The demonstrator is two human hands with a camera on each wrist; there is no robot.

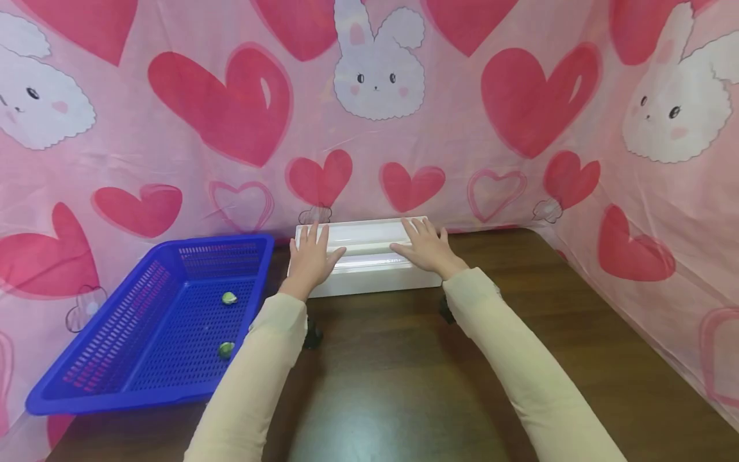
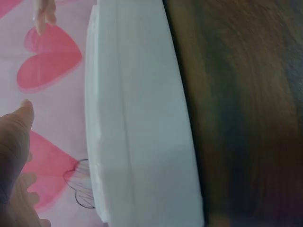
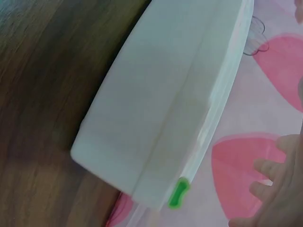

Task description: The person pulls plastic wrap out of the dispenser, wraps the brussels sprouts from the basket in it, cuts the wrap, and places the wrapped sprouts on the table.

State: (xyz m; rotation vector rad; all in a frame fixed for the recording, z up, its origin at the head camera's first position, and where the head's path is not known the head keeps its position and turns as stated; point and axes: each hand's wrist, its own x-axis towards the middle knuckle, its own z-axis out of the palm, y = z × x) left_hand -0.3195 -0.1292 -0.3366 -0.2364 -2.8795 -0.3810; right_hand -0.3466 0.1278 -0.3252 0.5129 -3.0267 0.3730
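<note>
A long white box (image 1: 375, 280) stands at the back middle of the wooden table, its top partly see-through or glossy. My left hand (image 1: 312, 256) is over its left end, fingers spread and pointing to the back wall. Over the right end is my right hand (image 1: 428, 249), likewise with spread, straight fingers. Both wrist views show the hands above the box's top edge; whether they touch it I cannot tell. In the right wrist view a small green piece (image 3: 179, 193) sits at the box's upper corner. Neither hand grips anything.
To the left, a blue plastic basket (image 1: 144, 403) with slotted walls holds two small green balls, like Brussels sprouts (image 1: 229, 298). A pink cloth (image 1: 358, 147) with hearts and rabbits hangs behind and to the right of the dark wooden table (image 1: 392, 385).
</note>
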